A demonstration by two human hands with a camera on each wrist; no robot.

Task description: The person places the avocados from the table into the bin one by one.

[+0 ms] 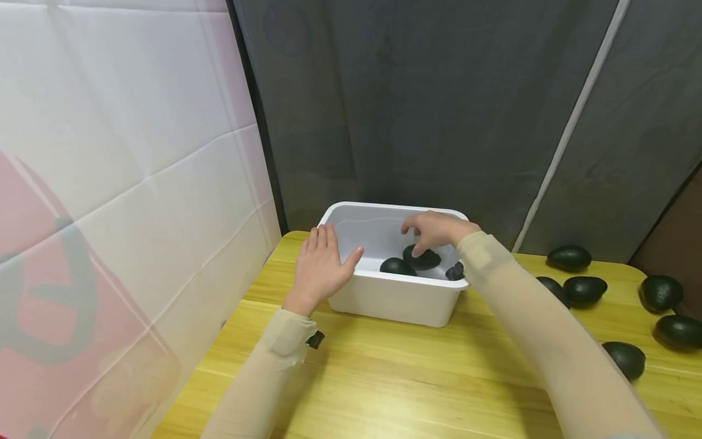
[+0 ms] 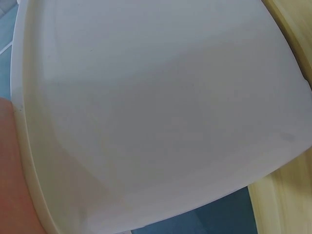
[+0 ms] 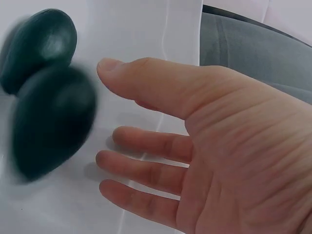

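Hands work at a white plastic bin (image 1: 395, 299) set near the back edge of a yellow wooden table (image 1: 384, 378), against a grey curtain (image 1: 439, 103). The bin is rectangular with rounded corners and a rolled rim, its walls plain and glossy; the left wrist view shows little but its smooth white outer wall (image 2: 156, 112). The left hand (image 1: 320, 268) lies flat against the bin's left end, fingers straight and together, thumb resting along the near rim. The right hand (image 1: 436, 230) reaches over the far rim into the bin with fingers loosely spread, as the right wrist view (image 3: 195, 146) shows, just beside a dark green avocado (image 1: 421, 258) that appears blurred there (image 3: 51, 122); whether the fingertips touch it cannot be told from the head view. The avocado is pear-shaped, very dark green, almost black, with a dull sheen. Two more avocados lie in the bin, one at the near wall (image 1: 397, 266) and one at the right wall (image 1: 455, 272), mostly hidden behind the sleeve. Six loose avocados (image 1: 584, 290) are scattered on the table to the right of the bin, well apart from it. Both arms wear pale beige sleeves (image 1: 537, 329). A white and pink sheet (image 1: 120, 183) hangs on the left.
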